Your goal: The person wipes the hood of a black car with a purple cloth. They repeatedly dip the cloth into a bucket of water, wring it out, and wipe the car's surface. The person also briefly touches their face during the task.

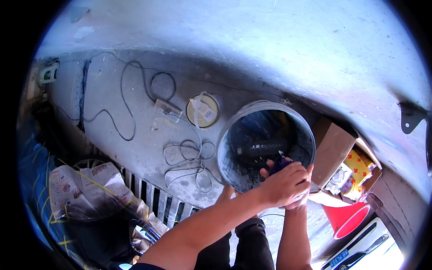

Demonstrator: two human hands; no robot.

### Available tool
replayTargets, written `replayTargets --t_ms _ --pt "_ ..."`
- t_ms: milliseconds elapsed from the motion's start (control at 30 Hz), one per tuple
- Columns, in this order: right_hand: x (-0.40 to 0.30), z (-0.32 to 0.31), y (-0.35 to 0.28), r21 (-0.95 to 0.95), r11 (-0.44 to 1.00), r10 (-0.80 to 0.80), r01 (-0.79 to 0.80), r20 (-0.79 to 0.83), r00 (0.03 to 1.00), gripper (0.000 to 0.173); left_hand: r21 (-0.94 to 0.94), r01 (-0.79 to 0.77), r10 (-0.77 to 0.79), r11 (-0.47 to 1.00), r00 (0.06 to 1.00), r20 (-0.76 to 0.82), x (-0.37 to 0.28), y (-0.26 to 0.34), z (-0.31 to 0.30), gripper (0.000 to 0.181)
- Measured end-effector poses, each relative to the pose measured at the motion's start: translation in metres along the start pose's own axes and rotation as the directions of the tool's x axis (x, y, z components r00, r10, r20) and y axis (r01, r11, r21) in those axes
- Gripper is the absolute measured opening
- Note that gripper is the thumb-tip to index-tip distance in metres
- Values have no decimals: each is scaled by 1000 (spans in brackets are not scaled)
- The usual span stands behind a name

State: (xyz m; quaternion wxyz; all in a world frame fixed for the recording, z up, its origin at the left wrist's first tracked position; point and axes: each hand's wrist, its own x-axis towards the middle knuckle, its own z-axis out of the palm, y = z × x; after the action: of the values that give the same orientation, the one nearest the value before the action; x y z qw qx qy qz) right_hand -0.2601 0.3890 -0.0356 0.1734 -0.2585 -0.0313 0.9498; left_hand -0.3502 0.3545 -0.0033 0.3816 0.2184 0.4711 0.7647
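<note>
Over the rim of a large grey bucket (224, 148), my left hand (287, 184) lies across my right hand (302, 199). Between the hands and fingertips shows a dark purple object (279, 165), perhaps a cloth, with a small pale tip; the fingers hide most of it, and which hand grips it is hard to tell. Inside the bucket, a dark bottle-like object (261, 148) lies on its side, with dark material around it.
A round lidded can (210, 103) stands left of the bucket, near coiled cable (199, 158) and a power strip (168, 107). At right are a cardboard box (332, 148) and a red cone (344, 216). A floor grate (168, 206) runs lower left; a pale panel (236, 30) spans the top.
</note>
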Motion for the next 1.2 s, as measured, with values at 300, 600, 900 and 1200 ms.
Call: replayTargets --t_ms 300,600,900,1200 --pt "53 105 6 -915 396 -691 -78 -353 630 18 265 321 -99 909 785 -611 15 33 -12 21" --pt "56 98 6 -836 -476 -476 273 506 719 19 -805 302 -813 511 476 -337 13 12 -43 16" --pt "38 145 -20 -467 -578 42 670 802 596 30 -693 717 -823 74 437 364 34 52 -68 28" --pt "10 178 -24 -280 -511 334 813 806 488 20 -123 980 -871 157 196 451 67 96 -49 32"
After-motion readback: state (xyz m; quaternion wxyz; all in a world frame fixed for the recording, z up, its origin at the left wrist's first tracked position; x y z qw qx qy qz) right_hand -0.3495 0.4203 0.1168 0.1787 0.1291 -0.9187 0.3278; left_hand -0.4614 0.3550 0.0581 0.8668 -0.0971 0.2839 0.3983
